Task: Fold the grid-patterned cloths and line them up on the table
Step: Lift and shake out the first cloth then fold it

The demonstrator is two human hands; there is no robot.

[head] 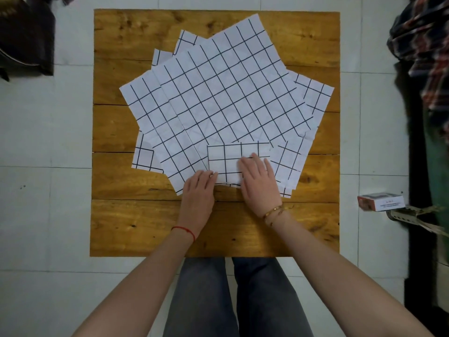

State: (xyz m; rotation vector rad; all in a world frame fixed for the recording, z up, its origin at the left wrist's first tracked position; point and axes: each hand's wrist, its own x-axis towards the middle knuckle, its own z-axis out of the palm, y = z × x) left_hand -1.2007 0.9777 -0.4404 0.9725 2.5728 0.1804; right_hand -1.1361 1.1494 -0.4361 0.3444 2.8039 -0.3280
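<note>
Right now the right hand (258, 181) lies flat, fingers spread, pressing down on the near right part of a folded cloth (230, 158); the left hand (198, 190) rests beside it, fingertips touching the cloth's near left corner, and whether they pinch the edge or only press it I cannot tell; the folded cloth is a small rectangle lying on the near edge of a pile of open cloths (218, 93); those cloths are white with a dark grid, fanned at different angles over the middle of the table (315, 227); a red thread (185, 231) circles the left wrist; gold bracelets (273, 211) circle the right; a small box (381, 203) lies on the tiled floor (48, 215), to the right of the table.
</note>
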